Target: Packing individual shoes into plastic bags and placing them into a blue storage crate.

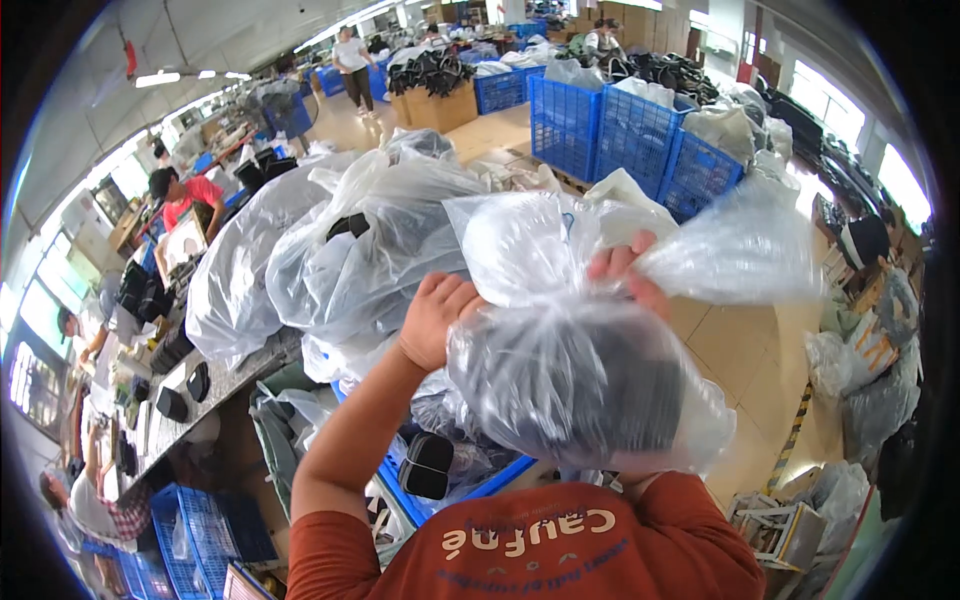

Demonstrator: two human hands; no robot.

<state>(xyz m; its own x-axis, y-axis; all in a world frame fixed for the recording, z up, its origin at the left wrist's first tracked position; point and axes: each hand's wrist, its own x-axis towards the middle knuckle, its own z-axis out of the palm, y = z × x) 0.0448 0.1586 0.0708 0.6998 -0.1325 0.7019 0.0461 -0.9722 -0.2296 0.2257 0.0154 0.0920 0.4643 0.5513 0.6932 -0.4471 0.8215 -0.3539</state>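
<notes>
A clear plastic bag (pixel 580 375) hangs in front of my chest, its lower part bulging round dark contents I cannot make out. My left hand (pixel 440 315) has its fingers curled on the bag's left edge, near the gathered neck. My right hand (pixel 630 275) is closed round the plastic at the neck, partly covered by it and blurred. Above the neck the loose film spreads out, and its right-hand end is smeared by motion. Below my left forearm a small black pouch (pixel 427 465) lies in a blue crate (pixel 505 478).
Big filled translucent bags (pixel 370 250) are heaped ahead to the left. Blue crates (pixel 565 125) stand beyond, beside a cardboard box (pixel 435 105) of black items. People sit along a workbench (pixel 190 415) at left; another person (pixel 352 65) stands far back. More bags (pixel 870 350) lie at right.
</notes>
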